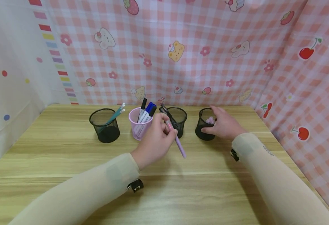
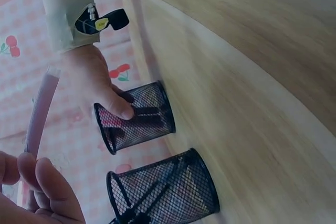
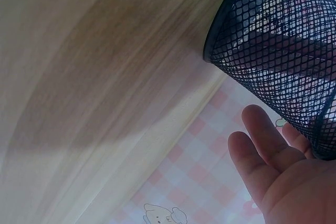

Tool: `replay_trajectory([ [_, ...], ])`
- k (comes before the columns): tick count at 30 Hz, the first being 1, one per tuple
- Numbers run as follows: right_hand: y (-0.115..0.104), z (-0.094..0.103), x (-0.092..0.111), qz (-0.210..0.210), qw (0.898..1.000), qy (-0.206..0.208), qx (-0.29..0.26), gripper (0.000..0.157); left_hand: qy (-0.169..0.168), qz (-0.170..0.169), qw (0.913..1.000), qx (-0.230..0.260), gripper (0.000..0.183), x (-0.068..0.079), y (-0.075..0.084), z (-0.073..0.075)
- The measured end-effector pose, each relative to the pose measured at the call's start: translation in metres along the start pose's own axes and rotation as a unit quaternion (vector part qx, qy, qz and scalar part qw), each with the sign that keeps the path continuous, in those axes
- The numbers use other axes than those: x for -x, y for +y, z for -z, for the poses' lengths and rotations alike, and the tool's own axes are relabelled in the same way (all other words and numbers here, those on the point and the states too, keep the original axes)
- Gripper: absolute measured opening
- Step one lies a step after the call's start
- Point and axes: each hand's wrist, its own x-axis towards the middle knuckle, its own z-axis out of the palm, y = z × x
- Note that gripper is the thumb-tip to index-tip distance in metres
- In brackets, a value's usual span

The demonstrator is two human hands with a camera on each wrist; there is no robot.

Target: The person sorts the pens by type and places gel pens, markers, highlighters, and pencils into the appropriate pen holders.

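My left hand (image 1: pixel 156 140) pinches a pink-and-lilac pen (image 1: pixel 180 147) that slants above the table; the left wrist view shows the pen (image 2: pixel 42 109) rising from the fingertips (image 2: pixel 52 184). My right hand (image 1: pixel 227 123) grips the rightmost black mesh pen cup (image 1: pixel 205 134), its thumb on the near side and fingers around the far side. Something pink and rounded (image 1: pixel 210 120) shows inside that cup. In the right wrist view, the fingers (image 3: pixel 262 129) lie beside the mesh cup (image 3: pixel 283 45). The cup stands upright on the table.
Three more cups stand in the row: a black mesh cup (image 1: pixel 108 135) with teal pencils, a pink cup (image 1: pixel 138 135) with several markers, and a black mesh cup (image 1: pixel 181 125) with dark pens. A checked curtain (image 1: pixel 209 72) hangs behind the wooden table (image 1: pixel 187 193).
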Motion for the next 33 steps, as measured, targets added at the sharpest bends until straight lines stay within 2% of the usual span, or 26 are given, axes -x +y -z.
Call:
replay_trajectory([
  [6, 0.001, 0.000, 0.000, 0.001, 1.000, 0.004, -0.001, 0.119, 0.040, -0.001, 0.9984, 0.041, 0.039, -0.006, 0.002, -0.008],
  [13, 0.003, -0.002, -0.002, 0.002, 1.000, 0.013, -0.001, 0.118, 0.082, 0.024, 0.9903, 0.110, 0.041, -0.014, 0.004, -0.016],
  [18, 0.004, -0.002, -0.002, 0.000, 1.000, 0.013, 0.000, 0.119, 0.116, 0.034, 0.9843, 0.128, 0.040, -0.020, 0.005, -0.022],
  [33, 0.003, -0.003, -0.002, 0.003, 1.000, 0.019, 0.006, 0.121, 0.189, 0.018, 0.9674, 0.167, 0.036, -0.032, 0.004, -0.038],
])
